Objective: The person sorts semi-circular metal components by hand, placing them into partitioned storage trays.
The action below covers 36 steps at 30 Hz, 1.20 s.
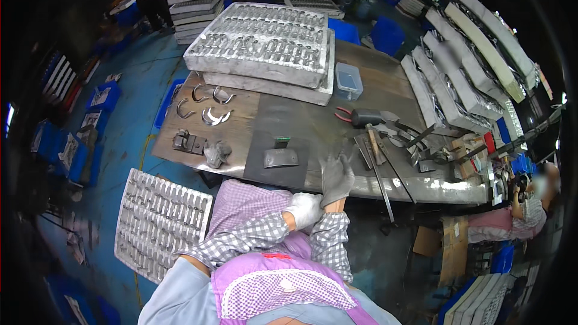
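Observation:
My right hand (336, 177) wears a grey glove. It is raised over the near edge of the metal workbench (313, 120) with its fingers spread and nothing in them. My left hand (304, 209), in a white glove, is closed at the right wrist, gripping the cuff of the grey glove. Both forearms are in checked sleeves. Just left of my right hand, a small curved metal casting (280, 157) lies on a dark plate, with a green-topped piece (282, 142) behind it.
A hammer (367, 118), red-handled pliers (343, 114) and loose bars lie to the right. Hook-shaped parts (205, 105) and a metal block (188, 142) sit to the left. Moulded trays of castings (265, 42), a clear box (349, 80), a floor tray (159, 222) and a seated person (530, 204) surround the bench.

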Available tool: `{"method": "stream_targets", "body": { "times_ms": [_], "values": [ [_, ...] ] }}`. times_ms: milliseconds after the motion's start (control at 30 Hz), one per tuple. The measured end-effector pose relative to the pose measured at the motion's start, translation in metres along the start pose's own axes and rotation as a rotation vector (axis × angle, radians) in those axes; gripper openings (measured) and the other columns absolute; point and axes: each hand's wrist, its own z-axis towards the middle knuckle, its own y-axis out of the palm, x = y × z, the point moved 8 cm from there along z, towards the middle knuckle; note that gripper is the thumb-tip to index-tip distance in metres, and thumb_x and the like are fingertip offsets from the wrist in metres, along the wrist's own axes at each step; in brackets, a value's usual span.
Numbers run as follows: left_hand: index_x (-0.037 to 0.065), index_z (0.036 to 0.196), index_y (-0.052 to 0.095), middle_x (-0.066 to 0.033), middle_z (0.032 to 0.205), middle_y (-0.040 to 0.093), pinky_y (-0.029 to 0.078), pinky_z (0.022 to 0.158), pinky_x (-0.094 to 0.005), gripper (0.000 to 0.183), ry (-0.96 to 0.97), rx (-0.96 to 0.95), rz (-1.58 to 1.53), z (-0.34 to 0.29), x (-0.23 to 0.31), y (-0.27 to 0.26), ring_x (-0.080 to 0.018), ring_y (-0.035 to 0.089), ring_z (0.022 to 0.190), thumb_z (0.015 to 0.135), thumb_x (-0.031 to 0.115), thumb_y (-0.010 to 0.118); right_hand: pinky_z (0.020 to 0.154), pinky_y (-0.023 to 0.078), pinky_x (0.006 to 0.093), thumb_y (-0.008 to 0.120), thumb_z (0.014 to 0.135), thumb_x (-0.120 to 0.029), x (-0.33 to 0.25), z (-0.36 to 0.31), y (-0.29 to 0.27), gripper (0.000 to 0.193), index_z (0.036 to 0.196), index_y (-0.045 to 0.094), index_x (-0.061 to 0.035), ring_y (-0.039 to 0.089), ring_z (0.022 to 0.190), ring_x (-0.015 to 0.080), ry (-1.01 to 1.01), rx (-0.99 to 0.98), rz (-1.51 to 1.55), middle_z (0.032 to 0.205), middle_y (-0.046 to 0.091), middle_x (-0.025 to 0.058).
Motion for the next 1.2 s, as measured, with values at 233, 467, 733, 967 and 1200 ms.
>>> {"method": "stream_targets", "body": {
  "times_ms": [233,467,733,967,1200],
  "values": [
    [0.012,0.113,0.069,-0.0108,0.103,0.068,0.056,0.072,-0.0459,0.035,-0.082,0.259,0.207,0.038,-0.032,-0.065,-0.0318,0.068,0.086,0.082,0.028,0.067,0.097,0.053,0.0386,0.069,0.097,-0.022,-0.091,0.03,-0.077,0.047,0.14,0.056,-0.0096,0.066,0.102,0.0193,-0.302,0.626,-1.387,0.12,0.067,0.0086],
    [0.011,0.108,0.068,-0.007,0.098,0.065,0.057,0.071,-0.0397,0.033,0.145,0.25,0.226,0.061,-0.017,-0.082,-0.0255,0.067,0.083,0.076,0.019,0.069,0.096,0.053,0.039,0.069,0.096,-0.015,-0.037,0.075,-0.08,0.049,0.141,0.055,-0.0053,0.068,0.109,0.0246,-0.099,0.069,-2.529,0.124,0.068,0.012],
    [0.009,0.07,0.07,-0.0069,0.07,0.06,0.054,0.059,-0.0399,0.006,0.382,0.38,-0.213,0.019,0.012,-0.048,-0.027,0.063,0.067,0.064,0.008,0.07,0.096,0.053,0.0373,0.068,0.094,-0.01,0.001,0.005,-0.126,0.048,0.14,0.056,-0.0029,0.068,0.111,0.0248,-0.534,0.073,-1.785,0.125,0.069,0.0127],
    [0.006,0.08,0.073,-0.0091,0.085,0.069,0.056,0.073,-0.0402,0.012,0.511,0.436,-0.213,-0.013,0.009,-0.053,-0.0287,0.068,0.081,0.068,0.004,0.072,0.089,0.054,0.028,0.057,0.086,0.005,-0.052,-0.006,-0.033,0.04,0.123,0.07,0.0001,0.071,0.102,0.0165,-0.491,0.234,-2.273,0.111,0.076,0.0125],
    [0.005,0.137,0.057,-0.0182,0.136,0.059,0.045,0.104,-0.0453,0.072,-0.148,0.525,0.29,-0.031,-0.193,-0.067,-0.0348,0.056,0.123,0.073,0.022,0.084,0.108,0.044,0.0402,0.074,0.087,-0.031,-0.033,-0.02,-0.099,0.062,0.143,0.056,-0.0115,0.06,0.122,0.035,-0.061,0.18,-3.347,0.137,0.061,0.0171]
  ]
}}
